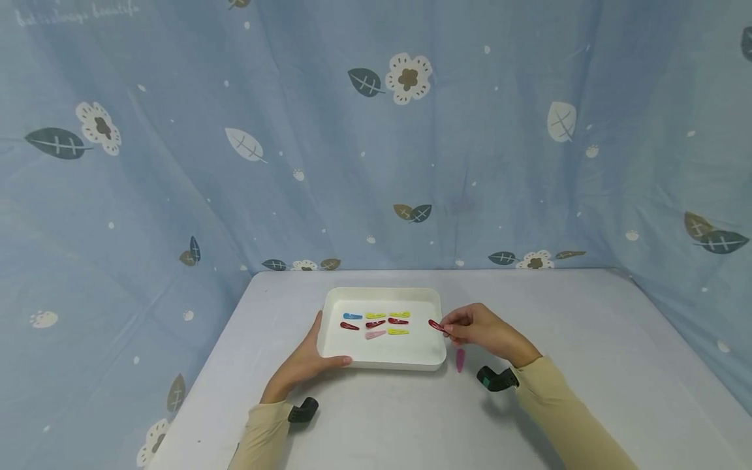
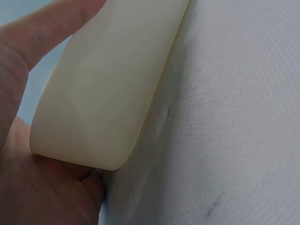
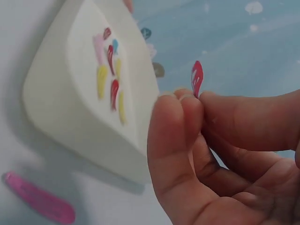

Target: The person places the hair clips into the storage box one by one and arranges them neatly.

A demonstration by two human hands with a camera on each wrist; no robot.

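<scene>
A white rectangular tray (image 1: 384,359) holds several snap hair clips: one blue (image 1: 352,316), one light pink (image 1: 375,335), three yellow and three dark red. My left hand (image 1: 311,356) grips the tray's near left corner, thumb along the front wall and fingers along the left side; in the left wrist view the tray wall (image 2: 108,93) lies between thumb and fingers. Beside the tray's right rim, my right hand (image 1: 478,329) pinches a red hair clip (image 3: 197,77) between thumb and fingertips. A bright pink hair clip (image 1: 460,360) lies on the table just below that hand.
The table (image 1: 411,418) has a white cloth surface. A blue curtain (image 1: 458,150) printed with leaves and flowers hangs behind and at the sides. Small dark wrist cameras sit on the left wrist (image 1: 303,410) and right wrist (image 1: 496,378).
</scene>
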